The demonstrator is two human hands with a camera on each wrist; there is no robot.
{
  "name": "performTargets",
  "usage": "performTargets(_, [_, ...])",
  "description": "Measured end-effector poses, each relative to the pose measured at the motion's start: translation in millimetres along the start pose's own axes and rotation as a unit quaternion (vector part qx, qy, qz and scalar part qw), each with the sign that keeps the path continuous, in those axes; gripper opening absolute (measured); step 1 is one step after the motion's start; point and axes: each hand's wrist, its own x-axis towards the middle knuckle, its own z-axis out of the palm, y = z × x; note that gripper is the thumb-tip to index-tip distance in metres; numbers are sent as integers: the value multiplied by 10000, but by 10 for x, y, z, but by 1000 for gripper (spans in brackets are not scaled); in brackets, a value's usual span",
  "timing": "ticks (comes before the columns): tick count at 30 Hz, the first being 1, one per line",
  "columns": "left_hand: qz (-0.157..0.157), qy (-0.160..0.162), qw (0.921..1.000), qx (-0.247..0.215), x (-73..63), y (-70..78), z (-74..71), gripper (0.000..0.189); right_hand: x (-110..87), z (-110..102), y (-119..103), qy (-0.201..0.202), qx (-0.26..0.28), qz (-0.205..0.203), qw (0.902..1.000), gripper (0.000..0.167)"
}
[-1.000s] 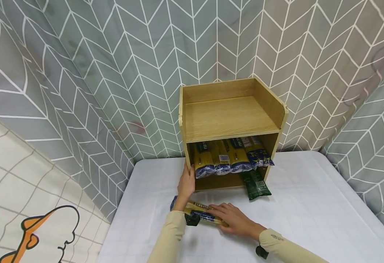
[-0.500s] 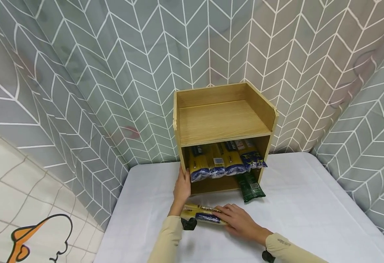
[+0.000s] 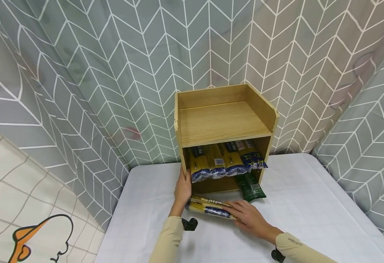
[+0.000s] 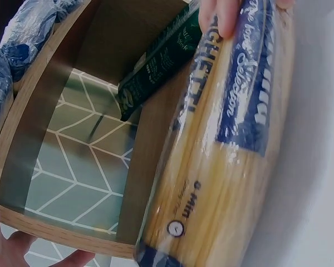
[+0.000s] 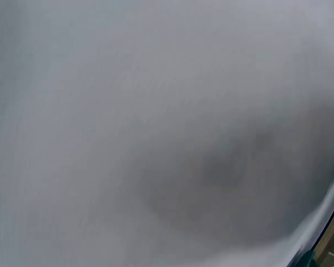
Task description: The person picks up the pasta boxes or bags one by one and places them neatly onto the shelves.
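In the head view my left hand [image 3: 182, 188] grips the left side panel of a small wooden shelf unit [image 3: 224, 120]. Its fingers curl round the panel's edge in the left wrist view. My right hand [image 3: 252, 219] holds the right end of a clear pack of spaghetti [image 3: 211, 207], which lies crosswise just in front of the unit's lower opening. Blue label and yellow pasta show up close in the left wrist view, with fingertips [image 4: 227, 16] over the pack's far end. The right wrist view has only blurred white cloth and a corner of the unit.
Several yellow and blue pasta packs [image 3: 216, 162] fill the unit's middle level, ends jutting out. Below them a green packet [image 3: 251, 187] sticks out at the right of the bottom level. A white-covered table [image 3: 297, 204] carries the unit; a patterned curtain [image 3: 145, 73] hangs behind.
My right hand has drawn the spaghetti pack to the right, out from behind my left wrist, and nearer the unit. The left hand keeps its hold on the panel. The head view has shifted slightly.
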Motion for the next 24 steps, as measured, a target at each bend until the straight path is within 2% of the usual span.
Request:
performTargets(5, [-111,-3,9999,-5,10,8,5,61,-39,-61,80,-129,-61,127,9998,78])
performTargets(12, [-198,-56,9998,42,26,24,-2,63,-14,-128,199,-32,-192,818,9965,73])
performTargets(16, [-171,-86,9998,15,27,19,-3,64,42,-121,247,107,-230,1224,9922,66])
performTargets(24, [-160,-43,9999,-50,11,22,15,63,200,13,294,468,-346,1728,9832,49])
